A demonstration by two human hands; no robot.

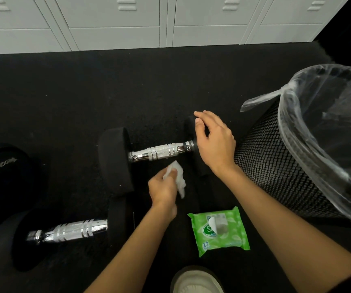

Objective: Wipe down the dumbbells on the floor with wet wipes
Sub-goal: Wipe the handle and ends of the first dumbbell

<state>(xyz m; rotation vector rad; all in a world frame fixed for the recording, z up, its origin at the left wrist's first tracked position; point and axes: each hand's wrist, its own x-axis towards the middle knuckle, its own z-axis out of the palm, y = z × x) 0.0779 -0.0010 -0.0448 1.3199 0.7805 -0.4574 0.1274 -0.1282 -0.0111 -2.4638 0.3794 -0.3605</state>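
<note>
Two black dumbbells with chrome handles lie on the black floor. The farther dumbbell (159,152) is in the middle; my right hand (213,142) rests on its right weight head, fingers relaxed over the top. My left hand (163,190) holds a crumpled white wet wipe (177,177) just below that dumbbell's handle, not touching it. The nearer dumbbell (69,231) lies at the lower left. A green pack of wet wipes (219,230) with its flap peeled open lies on the floor between my forearms.
A black mesh waste bin (276,166) lined with a clear plastic bag stands at the right, close to my right arm. A third black weight head (5,172) shows at the far left. White lockers (117,24) run along the back. My shoe (197,281) is at the bottom.
</note>
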